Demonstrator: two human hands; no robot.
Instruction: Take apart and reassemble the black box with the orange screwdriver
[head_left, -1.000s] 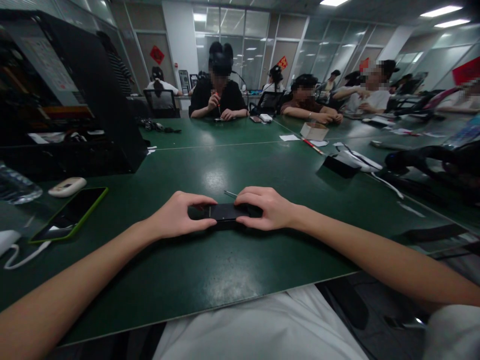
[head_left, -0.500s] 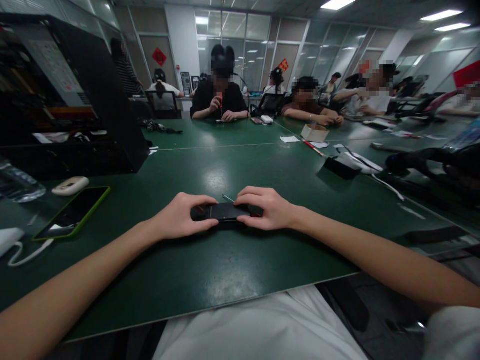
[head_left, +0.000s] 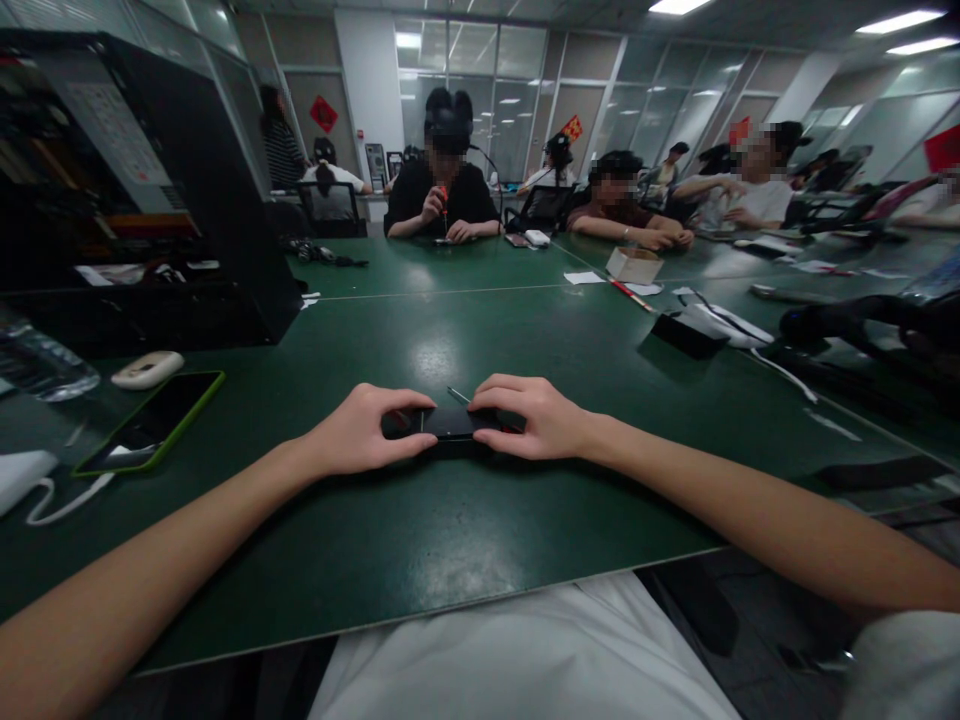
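Note:
A flat, black rectangular case [head_left: 454, 424] lies low over the green tabletop between my hands; its exact kind does not show. My left hand [head_left: 367, 428] grips its left end, thumb along the near edge and fingers along the far edge. At the opposite end, my right hand [head_left: 536, 418] pinches the case the same way. Behind it, a thin metal rod [head_left: 458, 394] pokes out beside my right fingertips, its other end hidden. Something reddish shows dimly inside the curl of my right hand.
To the left are a green-edged phone [head_left: 154, 420], a pale rounded case [head_left: 148, 370], a water bottle [head_left: 45, 360] and a large black cabinet [head_left: 247, 250]. A black box [head_left: 686, 336] and cables sit right. Across the green table [head_left: 360, 330], a person holds an orange-handled screwdriver [head_left: 444, 200].
The whole view has shifted slightly, with the surroundings a little farther right. Both hands keep their hold on the black case, with hardly any movement.

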